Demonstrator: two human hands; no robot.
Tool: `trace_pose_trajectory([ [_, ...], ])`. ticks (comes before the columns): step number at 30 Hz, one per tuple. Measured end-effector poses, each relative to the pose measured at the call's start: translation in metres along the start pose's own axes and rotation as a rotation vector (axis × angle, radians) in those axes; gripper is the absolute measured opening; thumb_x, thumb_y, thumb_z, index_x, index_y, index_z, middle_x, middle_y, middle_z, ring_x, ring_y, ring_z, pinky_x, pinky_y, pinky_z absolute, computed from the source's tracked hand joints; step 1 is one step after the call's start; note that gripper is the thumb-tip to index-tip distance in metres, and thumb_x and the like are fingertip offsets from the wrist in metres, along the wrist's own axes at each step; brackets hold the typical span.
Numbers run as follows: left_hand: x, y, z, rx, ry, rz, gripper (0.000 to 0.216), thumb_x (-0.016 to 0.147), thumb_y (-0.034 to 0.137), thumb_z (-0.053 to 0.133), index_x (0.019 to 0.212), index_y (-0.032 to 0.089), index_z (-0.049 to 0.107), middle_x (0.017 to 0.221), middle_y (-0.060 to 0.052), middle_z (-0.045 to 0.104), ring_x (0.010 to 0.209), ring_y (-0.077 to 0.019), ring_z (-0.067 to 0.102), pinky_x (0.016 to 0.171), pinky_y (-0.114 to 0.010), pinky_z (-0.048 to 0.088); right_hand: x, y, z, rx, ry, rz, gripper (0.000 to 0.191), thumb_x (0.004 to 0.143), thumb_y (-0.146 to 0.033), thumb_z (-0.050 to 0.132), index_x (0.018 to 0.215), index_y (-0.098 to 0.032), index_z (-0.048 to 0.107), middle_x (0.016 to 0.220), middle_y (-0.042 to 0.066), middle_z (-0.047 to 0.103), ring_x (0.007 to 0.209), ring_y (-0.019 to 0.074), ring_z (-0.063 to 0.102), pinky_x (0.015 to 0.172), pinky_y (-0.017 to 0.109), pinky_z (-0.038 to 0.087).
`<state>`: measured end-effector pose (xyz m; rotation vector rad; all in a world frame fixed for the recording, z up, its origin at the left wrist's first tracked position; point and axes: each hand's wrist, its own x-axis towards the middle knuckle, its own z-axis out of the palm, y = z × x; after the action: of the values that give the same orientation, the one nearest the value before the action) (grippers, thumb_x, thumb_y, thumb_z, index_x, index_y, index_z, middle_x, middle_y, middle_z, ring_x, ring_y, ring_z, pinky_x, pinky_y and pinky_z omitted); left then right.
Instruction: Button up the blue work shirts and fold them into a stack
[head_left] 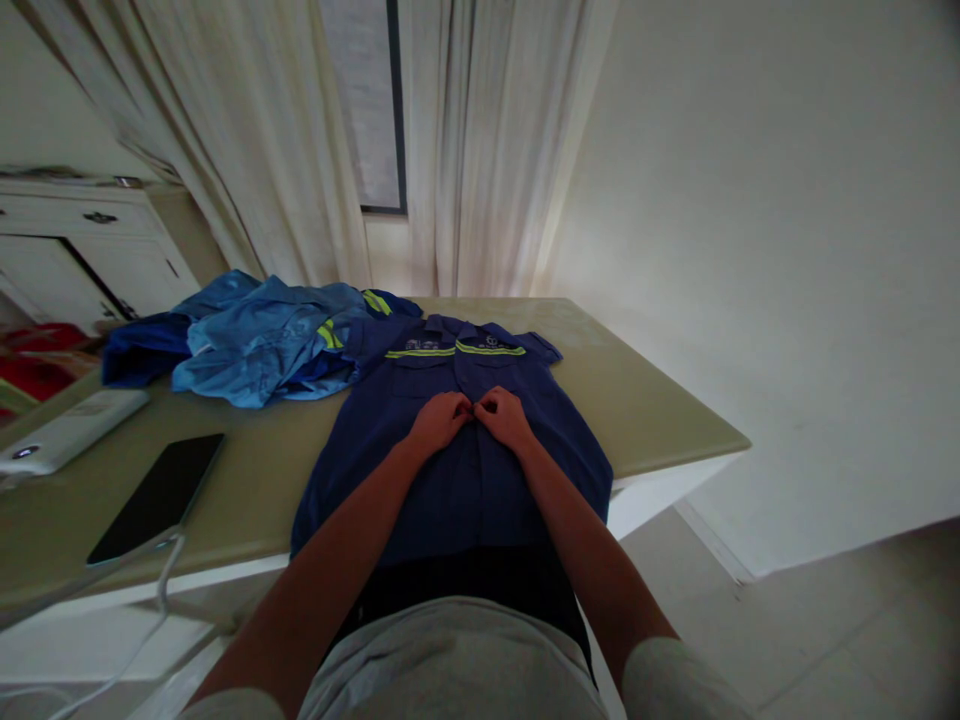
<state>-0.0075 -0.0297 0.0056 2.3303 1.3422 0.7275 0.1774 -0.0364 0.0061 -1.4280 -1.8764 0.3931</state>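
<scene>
A dark blue work shirt (450, 470) with yellow-green reflective stripes across the chest lies flat, front up, on the table (645, 400), its hem hanging over the near edge. My left hand (439, 420) and my right hand (504, 415) meet at the shirt's front placket, about mid-chest. Both hands have their fingers curled and pinched on the cloth at the placket, fingertips almost touching each other. What sits between the fingertips is too small to make out.
A heap of lighter blue clothes (262, 340) with the same stripes lies at the table's back left. A black phone (157, 497) with a white cable and a white power bank (67, 430) lie at the left. Curtains and a white cabinet (82, 250) stand behind.
</scene>
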Motion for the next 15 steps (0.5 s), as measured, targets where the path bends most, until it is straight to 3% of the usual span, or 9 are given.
trace_pose_trajectory([
  [15, -0.0032, 0.0050, -0.0043, 0.024, -0.008, 0.055, 0.008, 0.094, 0.021, 0.063, 0.096, 0.023, 0.070, 0.100, -0.004, 0.074, 0.099, -0.0222, 0.068, 0.092, -0.035, 0.051, -0.0006, 0.0014, -0.0029, 0.070, -0.027, 0.007, 0.012, 0.081, -0.016, 0.070, 0.070, -0.018, 0.073, 0.079, 0.003, 0.071, 0.072, 0.0153, 0.064, 0.071, 0.026, 0.046],
])
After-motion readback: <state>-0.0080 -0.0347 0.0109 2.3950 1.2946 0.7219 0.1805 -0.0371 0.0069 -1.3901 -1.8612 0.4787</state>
